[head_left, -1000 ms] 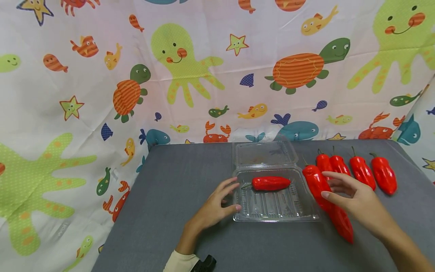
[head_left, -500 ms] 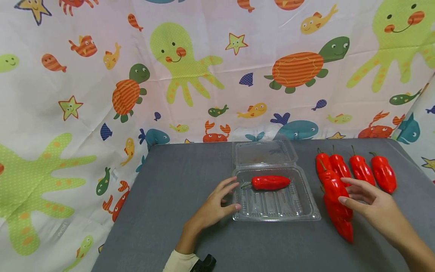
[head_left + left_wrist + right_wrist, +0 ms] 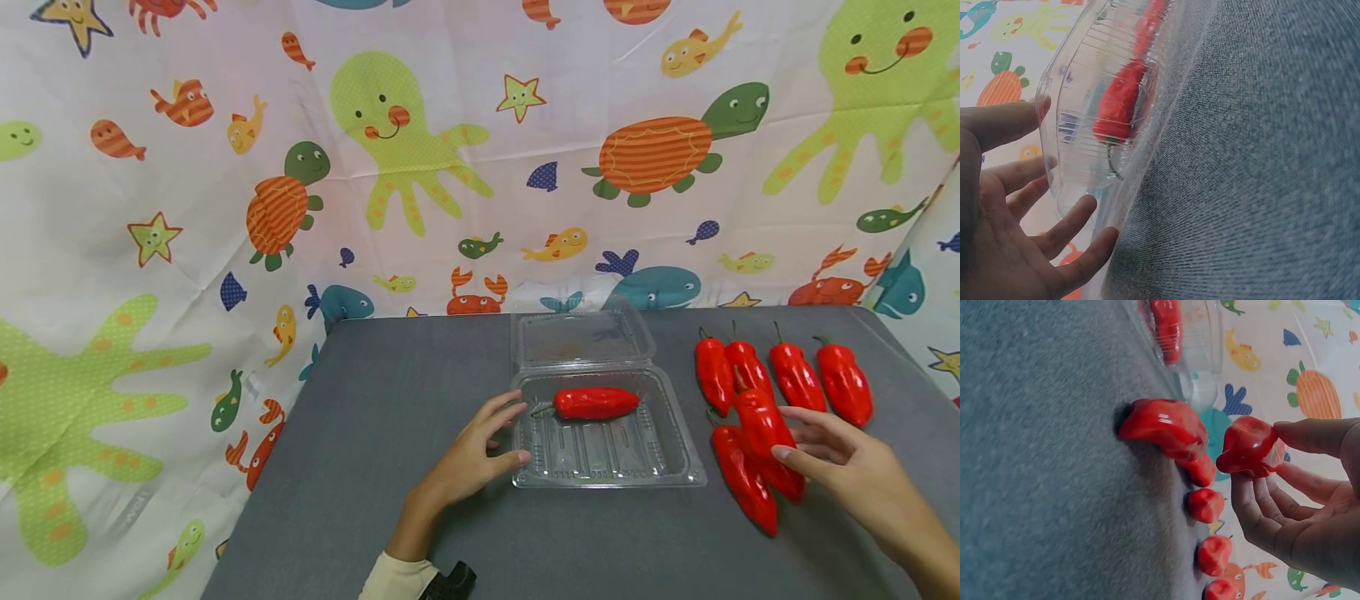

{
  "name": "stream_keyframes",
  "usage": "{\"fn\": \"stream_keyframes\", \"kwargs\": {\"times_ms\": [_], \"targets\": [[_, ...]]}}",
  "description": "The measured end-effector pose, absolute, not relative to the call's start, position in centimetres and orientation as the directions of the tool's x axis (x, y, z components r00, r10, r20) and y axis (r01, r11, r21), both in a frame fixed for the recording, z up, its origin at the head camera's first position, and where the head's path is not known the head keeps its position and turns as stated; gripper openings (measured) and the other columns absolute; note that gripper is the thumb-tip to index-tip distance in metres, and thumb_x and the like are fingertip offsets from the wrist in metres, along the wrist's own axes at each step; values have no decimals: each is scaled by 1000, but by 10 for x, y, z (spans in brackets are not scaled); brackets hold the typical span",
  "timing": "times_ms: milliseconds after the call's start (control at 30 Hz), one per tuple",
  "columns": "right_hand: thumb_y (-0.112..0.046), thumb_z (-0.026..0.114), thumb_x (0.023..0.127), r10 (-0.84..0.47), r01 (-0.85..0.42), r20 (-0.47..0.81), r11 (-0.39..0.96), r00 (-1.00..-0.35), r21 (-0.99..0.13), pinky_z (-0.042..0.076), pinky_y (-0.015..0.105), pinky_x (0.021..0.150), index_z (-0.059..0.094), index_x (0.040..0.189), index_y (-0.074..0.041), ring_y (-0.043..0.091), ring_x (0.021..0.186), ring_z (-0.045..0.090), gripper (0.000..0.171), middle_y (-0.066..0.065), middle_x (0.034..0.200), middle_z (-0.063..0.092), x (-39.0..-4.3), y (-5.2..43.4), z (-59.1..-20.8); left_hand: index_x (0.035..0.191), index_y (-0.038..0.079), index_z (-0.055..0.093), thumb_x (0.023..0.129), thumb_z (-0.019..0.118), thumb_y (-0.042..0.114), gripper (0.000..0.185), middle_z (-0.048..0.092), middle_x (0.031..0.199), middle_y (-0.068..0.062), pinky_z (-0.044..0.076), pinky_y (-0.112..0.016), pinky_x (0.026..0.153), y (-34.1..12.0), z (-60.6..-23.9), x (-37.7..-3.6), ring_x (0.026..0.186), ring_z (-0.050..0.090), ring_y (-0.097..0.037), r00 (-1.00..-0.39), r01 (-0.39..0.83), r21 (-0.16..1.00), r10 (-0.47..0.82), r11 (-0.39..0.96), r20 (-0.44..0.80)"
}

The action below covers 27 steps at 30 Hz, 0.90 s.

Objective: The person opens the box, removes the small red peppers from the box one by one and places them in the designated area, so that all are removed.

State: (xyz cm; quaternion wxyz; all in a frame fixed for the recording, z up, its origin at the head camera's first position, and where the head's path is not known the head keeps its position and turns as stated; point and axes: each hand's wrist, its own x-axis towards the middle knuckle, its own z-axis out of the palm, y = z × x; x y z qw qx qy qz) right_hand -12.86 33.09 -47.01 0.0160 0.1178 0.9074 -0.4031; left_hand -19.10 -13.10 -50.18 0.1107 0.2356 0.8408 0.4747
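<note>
A clear plastic clamshell box (image 3: 607,462) lies with its lid folded back. One red pepper (image 3: 596,404) rests sideways inside it, stem to the left. My left hand (image 3: 468,458) touches the box's left edge, fingers spread; the left wrist view shows the thumb at the rim (image 3: 1046,134). My right hand (image 3: 862,471) pinches another red pepper (image 3: 767,442) between thumb and fingers, and in the right wrist view this held pepper (image 3: 1250,447) is raised off the cloth. Just left of it, a red pepper (image 3: 742,479) lies on the table, overlapped by the held one.
Several more red peppers (image 3: 797,379) lie in a row at the back right of the grey table (image 3: 420,375). Behind the table hangs a white curtain (image 3: 450,275) printed with sea animals. The raised lid (image 3: 585,337) reaches back to the curtain.
My right hand has carried its pepper to the right, away from the box, uncovering the pepper on the table and those behind. The left hand and box have stayed in place.
</note>
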Motion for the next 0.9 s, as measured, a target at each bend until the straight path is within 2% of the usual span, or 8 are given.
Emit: {"fn": "stream_keyframes", "kwargs": {"times_ms": [133,300,467,600,700,900], "targets": [[-37,71,101,201,246,-149,651,-968,-718,64,41,68,41,154,9,35,97,70,76,39,130,57,-129,336,-473,162,19,46,98,74,36,72,29,171,13,49,-52,110,-131,-502,-190,140,50,-20,-868,281,854,496,438,31],[-40,71,102,208,284,-194,650,-959,-705,62,36,66,40,153,10,47,102,68,78,43,131,54,-129,343,-479,162,19,46,98,74,36,72,28,171,14,48,-53,111,-131,-502,-190,140,50,-20,-870,276,855,493,440,27],[-39,72,101,216,312,-225,642,-950,-700,61,33,65,37,154,11,42,99,70,81,46,134,52,-129,349,-487,162,19,46,98,74,35,72,29,171,14,49,-52,111,-131,-502,-190,140,50,-19,-868,282,853,495,439,33],[-38,73,100,222,338,-256,643,-941,-687,63,36,67,36,155,11,44,100,69,82,46,135,50,-128,352,-492,161,19,47,97,74,34,71,29,171,14,49,-52,111,-131,-502,-190,139,50,-19,-868,285,852,495,440,35],[-36,74,100,222,360,-285,638,-933,-681,64,42,71,34,155,12,52,106,65,83,47,136,47,-127,354,-494,161,20,47,98,74,35,71,29,171,14,49,-52,111,-131,-502,-191,140,50,-19,-868,284,851,496,441,33],[-27,75,99,232,398,-328,630,-916,-667,64,45,73,32,157,12,59,113,59,82,48,136,45,-125,357,-501,161,19,47,97,74,34,71,29,171,14,50,-52,110,-132,-504,-191,139,51,-19,-866,296,846,498,444,42]]}}
